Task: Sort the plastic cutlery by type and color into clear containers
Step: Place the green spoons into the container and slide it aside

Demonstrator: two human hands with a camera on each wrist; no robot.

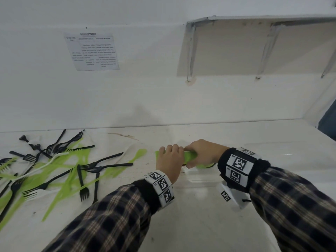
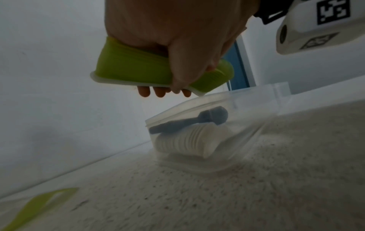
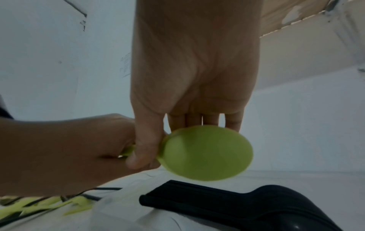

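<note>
Stacked green spoons held over the clear container: right hand fingers clamp the bowls, left hand fingers curl round the handles. Loosened grip risks nested spoons fanning onto the worktop.

Dark plaid sleeves, black wristbands with white coded tags

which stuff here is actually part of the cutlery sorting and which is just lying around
Part of the job:
- stack of green spoons, gripped by left hand and right hand
- clear container holding white spoons
- stack of black spoons
- loose pile of black and green forks

Just there:
- printed sheet on the wall
- wall shelf
</note>
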